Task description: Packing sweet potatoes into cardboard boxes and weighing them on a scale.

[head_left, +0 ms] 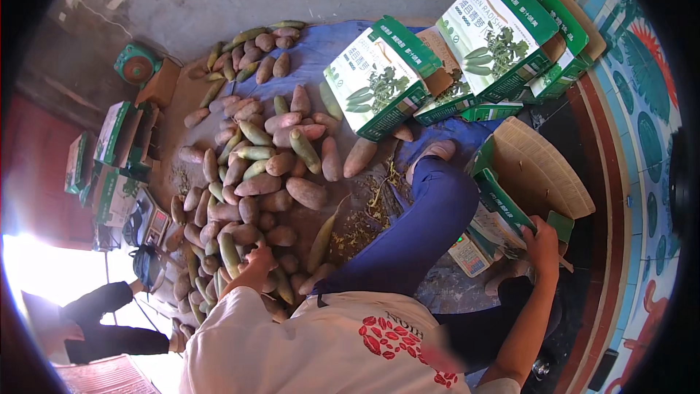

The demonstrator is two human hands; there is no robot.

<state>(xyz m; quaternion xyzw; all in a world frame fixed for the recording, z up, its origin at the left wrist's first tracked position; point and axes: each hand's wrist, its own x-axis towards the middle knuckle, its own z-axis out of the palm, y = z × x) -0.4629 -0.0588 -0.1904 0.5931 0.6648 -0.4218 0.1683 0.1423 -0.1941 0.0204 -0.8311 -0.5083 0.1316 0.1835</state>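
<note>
A large heap of radishes (257, 184), some green and some brownish and soil-coated, covers the floor in front and to the left. My left hand (258, 257) reaches down onto the near side of this heap, its fingers apart against the radishes, beside a long green radish (229, 254). Nothing is visibly lifted in it. On my right, an opened green-and-white carton (499, 201) stands tilted, its brown flap (543, 168) folded out. My right hand (541, 245) grips the carton's near edge. Below the carton is a scale (469, 256) with a lit green display.
Several printed cartons (379, 80) stand at the back right on a blue sheet (324, 40). More cartons (117, 193) and another scale (154, 222) are at the left. A person in dark trousers (109, 321) is at the lower left. A tiled wall (649, 138) borders the right.
</note>
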